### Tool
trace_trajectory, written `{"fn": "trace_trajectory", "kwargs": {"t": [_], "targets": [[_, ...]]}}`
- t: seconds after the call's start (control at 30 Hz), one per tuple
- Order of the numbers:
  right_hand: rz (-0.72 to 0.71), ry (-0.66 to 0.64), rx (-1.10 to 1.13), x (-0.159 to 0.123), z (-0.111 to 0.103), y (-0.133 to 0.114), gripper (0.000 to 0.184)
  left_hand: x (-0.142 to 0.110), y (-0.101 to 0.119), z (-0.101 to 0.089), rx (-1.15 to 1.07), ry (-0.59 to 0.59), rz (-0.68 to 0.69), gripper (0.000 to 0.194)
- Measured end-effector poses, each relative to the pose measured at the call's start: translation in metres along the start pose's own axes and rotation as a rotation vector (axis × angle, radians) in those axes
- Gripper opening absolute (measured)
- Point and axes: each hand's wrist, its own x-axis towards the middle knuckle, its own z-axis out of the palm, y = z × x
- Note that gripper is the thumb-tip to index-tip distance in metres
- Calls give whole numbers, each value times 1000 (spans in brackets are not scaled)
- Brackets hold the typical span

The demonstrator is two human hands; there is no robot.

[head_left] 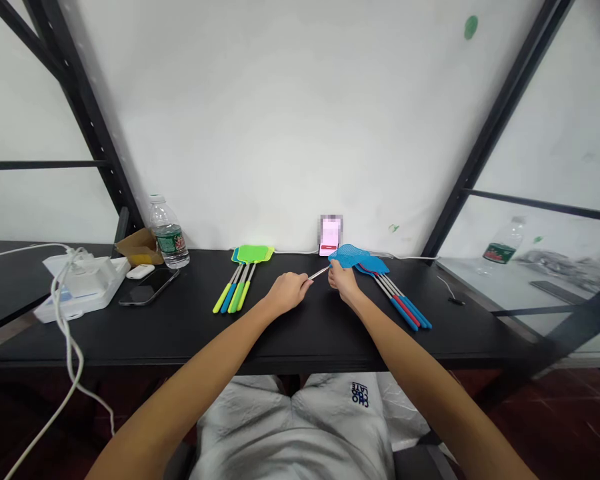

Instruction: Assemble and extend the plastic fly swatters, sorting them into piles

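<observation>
A fly swatter with a blue mesh head (350, 255) is held between my two hands over the middle of the black table. My left hand (289, 291) is closed around the handle end of its metal rod. Near the head, my right hand (344, 280) grips the same swatter. To the right lies a fanned group of swatters (400, 300) with blue and red handles, their heads partly under the held one. A second group, with green, yellow and blue handles (239, 287), lies to the left, topped by a green head (254, 253).
A lit phone (329, 235) leans against the wall at the back. On the left are a water bottle (169, 233), a cardboard box (141, 247), a dark phone (150, 287), a white case (141, 272) and a power strip (87, 287) with cables. A short cable (451, 292) lies at right.
</observation>
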Motion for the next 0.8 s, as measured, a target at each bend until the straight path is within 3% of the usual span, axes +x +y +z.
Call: {"fn": "trace_trajectory", "kwargs": {"t": [0.23, 0.6, 0.8], "targets": [[14, -4, 12, 4, -1, 6, 41, 0, 1, -2, 86, -1, 32, 42], [-15, -115, -28, 5, -1, -7, 45, 5, 1, -2, -79, 70, 25, 43], [-32, -123, -21, 12, -6, -5, 44, 7, 0, -7, -74, 51, 27, 43]]}}
